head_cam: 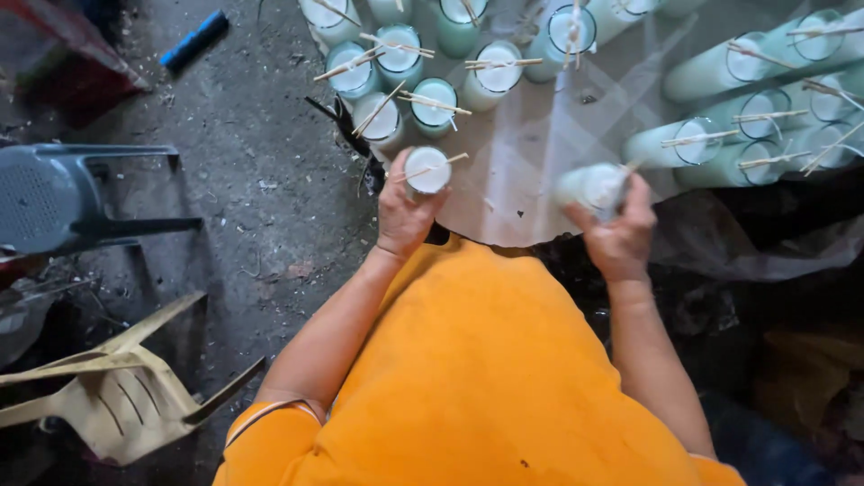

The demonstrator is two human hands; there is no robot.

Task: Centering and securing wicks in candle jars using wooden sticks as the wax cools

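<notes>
My left hand (405, 211) grips a tall glass candle (427, 169) filled with white wax, a thin wooden stick lying across its rim. My right hand (621, 229) holds a second glass candle (592, 186), blurred and tilted. Both stand at the near edge of a pale tabletop (531, 171). Behind them are several more pale green glass candles (434, 103) with sticks across their tops, and another cluster of candles (747, 117) at the right. My orange shirt fills the lower middle of the view.
A grey plastic stool (63, 193) and a tipped beige plastic chair (117, 387) lie on the rough concrete floor at the left. A blue bar-shaped object (195, 40) lies farther back. Dark clutter and plastic sheeting (765, 243) sit at the right.
</notes>
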